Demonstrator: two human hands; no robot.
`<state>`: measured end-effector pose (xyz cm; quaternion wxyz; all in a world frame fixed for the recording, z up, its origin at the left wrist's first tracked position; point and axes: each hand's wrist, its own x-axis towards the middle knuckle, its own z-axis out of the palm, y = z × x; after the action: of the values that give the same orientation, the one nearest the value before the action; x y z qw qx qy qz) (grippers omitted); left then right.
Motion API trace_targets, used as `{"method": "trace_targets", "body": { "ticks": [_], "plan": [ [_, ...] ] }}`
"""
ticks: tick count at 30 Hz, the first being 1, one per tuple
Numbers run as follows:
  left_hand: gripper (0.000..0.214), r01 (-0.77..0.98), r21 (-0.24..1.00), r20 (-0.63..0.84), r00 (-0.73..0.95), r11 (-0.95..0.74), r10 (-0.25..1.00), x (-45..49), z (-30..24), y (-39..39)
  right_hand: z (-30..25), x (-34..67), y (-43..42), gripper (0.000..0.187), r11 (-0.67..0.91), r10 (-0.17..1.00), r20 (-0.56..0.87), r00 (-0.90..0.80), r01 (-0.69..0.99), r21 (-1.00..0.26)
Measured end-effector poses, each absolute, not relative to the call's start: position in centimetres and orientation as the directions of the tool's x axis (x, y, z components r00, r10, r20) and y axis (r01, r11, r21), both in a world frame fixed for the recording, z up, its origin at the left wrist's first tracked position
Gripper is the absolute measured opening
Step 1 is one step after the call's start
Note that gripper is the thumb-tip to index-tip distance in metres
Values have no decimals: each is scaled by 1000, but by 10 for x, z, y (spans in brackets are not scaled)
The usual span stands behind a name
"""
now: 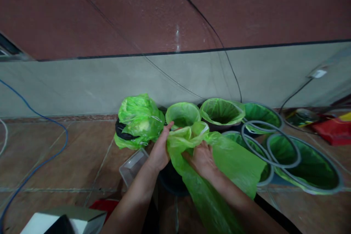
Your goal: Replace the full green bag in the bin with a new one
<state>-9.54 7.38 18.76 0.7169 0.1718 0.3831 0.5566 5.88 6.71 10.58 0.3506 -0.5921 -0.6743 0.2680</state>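
Note:
A translucent green garbage bag (236,164) hangs between my two hands, its gathered mouth near the top and its length trailing down to the lower right. My left hand (160,150) grips the left edge of the mouth, thumb up, with its fingers hidden behind the plastic. Curled fingers of my right hand (203,157) hold a bunched part of the same bag. Under the bag and between my forearms stands a dark bin (171,179), partly covered. Just behind my hands is a bin lined in green (183,111).
More lined bins (222,111) stand to the right, with loose grey rings (294,150) lying across some of them. Left are a heap of green bags (141,117) and a clear plastic container (133,164). A blue hose (61,146) crosses the tiles; a white box (68,219) is lower left.

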Motion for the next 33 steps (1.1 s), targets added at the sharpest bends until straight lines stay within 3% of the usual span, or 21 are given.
{"method": "trace_targets", "body": {
  "ticks": [3, 6, 10, 13, 15, 17, 20, 22, 27, 33],
  "plan": [
    [70, -585, 749, -294, 128, 311, 947, -95, 186, 71, 104, 60, 68, 51, 144, 988, 145, -51, 639, -756],
    [50, -494, 820, -260, 130, 290, 957, -94, 176, 73, 107, 62, 72, 44, 57, 997, 72, -5, 665, -745],
    [27, -497, 845, -280, -101, 195, 955, -98, 164, 82, 119, 73, 84, 58, -5, 1000, 3, 13, 644, -765],
    [25, -526, 837, -287, -184, 153, 940, -107, 164, 87, 129, 91, 96, 50, -63, 997, -17, 80, 616, -786],
    [23, -521, 843, -267, -190, 133, 945, -113, 166, 88, 136, 104, 103, 41, -107, 980, 14, 198, 591, -800],
    [19, -500, 856, -247, -168, 134, 954, -117, 168, 87, 143, 117, 108, 41, -46, 951, 149, 270, 601, -798],
    [16, -444, 877, -237, -66, 184, 969, -120, 170, 83, 149, 129, 109, 52, 181, 904, 400, 147, 718, -672],
    [15, -396, 890, -237, 25, 227, 971, -120, 171, 80, 149, 133, 108, 59, 291, 887, 462, 0, 777, -558],
    [15, -357, 895, -217, 176, 268, 960, -123, 176, 75, 141, 138, 108, 49, 406, 880, 420, -223, 812, -419],
    [23, -372, 885, -259, 104, 279, 960, -129, 182, 73, 129, 130, 108, 36, 455, 883, 346, -317, 757, -468]
  ]
}}
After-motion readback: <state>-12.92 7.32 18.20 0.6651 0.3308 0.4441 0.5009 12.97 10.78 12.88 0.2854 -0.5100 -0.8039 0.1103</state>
